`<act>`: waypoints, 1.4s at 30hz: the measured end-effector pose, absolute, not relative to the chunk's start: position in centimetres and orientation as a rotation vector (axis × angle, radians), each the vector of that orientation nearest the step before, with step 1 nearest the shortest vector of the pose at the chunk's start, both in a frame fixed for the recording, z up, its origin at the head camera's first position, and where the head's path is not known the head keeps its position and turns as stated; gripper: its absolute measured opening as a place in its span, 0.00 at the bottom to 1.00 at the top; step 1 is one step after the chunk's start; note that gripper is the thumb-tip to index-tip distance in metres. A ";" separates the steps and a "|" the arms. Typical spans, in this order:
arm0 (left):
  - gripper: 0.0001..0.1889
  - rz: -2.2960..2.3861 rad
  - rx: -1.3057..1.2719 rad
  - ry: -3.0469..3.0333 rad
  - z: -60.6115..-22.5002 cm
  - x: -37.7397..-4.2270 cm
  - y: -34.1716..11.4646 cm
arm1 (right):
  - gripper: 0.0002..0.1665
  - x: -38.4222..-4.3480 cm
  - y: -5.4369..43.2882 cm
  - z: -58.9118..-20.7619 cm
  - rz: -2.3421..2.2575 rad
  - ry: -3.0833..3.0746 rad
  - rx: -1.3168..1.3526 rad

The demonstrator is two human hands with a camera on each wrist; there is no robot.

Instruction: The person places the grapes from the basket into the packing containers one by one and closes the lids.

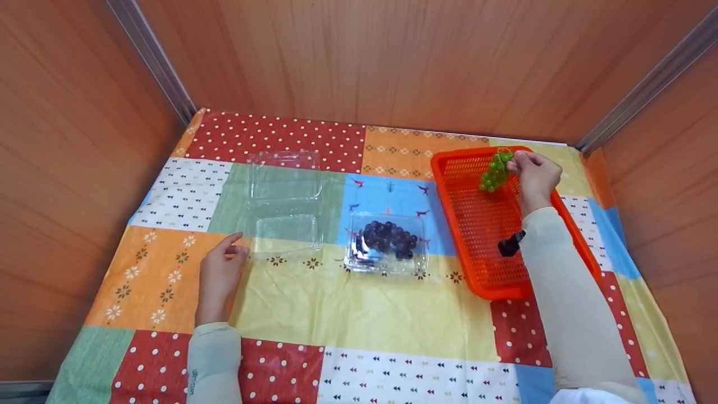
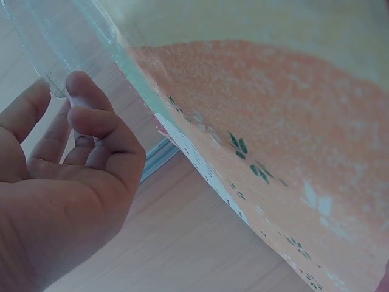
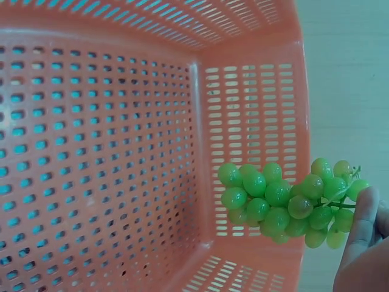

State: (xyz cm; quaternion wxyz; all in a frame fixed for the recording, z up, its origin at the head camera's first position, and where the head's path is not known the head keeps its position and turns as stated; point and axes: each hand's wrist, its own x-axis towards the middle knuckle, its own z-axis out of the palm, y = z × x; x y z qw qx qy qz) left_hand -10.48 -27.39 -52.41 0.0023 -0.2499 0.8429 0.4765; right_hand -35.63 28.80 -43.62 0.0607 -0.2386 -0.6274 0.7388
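Observation:
My right hand (image 1: 537,174) pinches the stem of a bunch of green grapes (image 1: 496,173), which hangs over the far end of an orange basket (image 1: 449,196). In the right wrist view the green grapes (image 3: 276,204) overlap the basket's perforated end wall (image 3: 252,140). My left hand (image 1: 221,275) has loosely bent fingers and holds nothing. It is at the near left corner of an opened clear plastic clamshell box (image 1: 285,224). The left wrist view shows the fingertips close to the box's edge (image 2: 58,91).
A closed clear clamshell box (image 1: 353,264) with a bunch of dark purple grapes (image 1: 387,238) stands mid-table, left of the basket. A patchwork cloth (image 1: 348,314) covers the table. Wooden panels (image 1: 359,62) enclose the back and sides.

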 end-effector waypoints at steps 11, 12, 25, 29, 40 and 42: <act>0.24 1.471 -0.742 2.724 -52.4 -10.5 -27.3 | 0.16 -35.0 27.7 -42.3 2.260 -1.868 -0.604; 0.24 1.467 -0.742 2.726 -52.5 -10.4 -27.3 | 0.15 -34.9 27.6 -42.2 2.257 -1.872 -0.592; 0.25 1.493 -0.782 2.668 -52.3 -10.4 -27.1 | 0.14 -34.5 25.5 -40.7 2.352 -1.814 -0.453; 0.25 1.491 -0.798 2.663 -52.5 -10.4 -27.1 | 0.15 -34.4 24.8 -40.5 2.367 -1.833 -0.451; 0.24 1.485 -0.789 2.705 -52.8 -10.3 -26.9 | 0.17 -33.8 22.2 -39.8 2.360 -1.879 -0.334; 0.24 1.477 -0.779 2.722 -52.8 -10.3 -27.0 | 0.17 -33.8 21.6 -39.7 2.351 -1.900 -0.310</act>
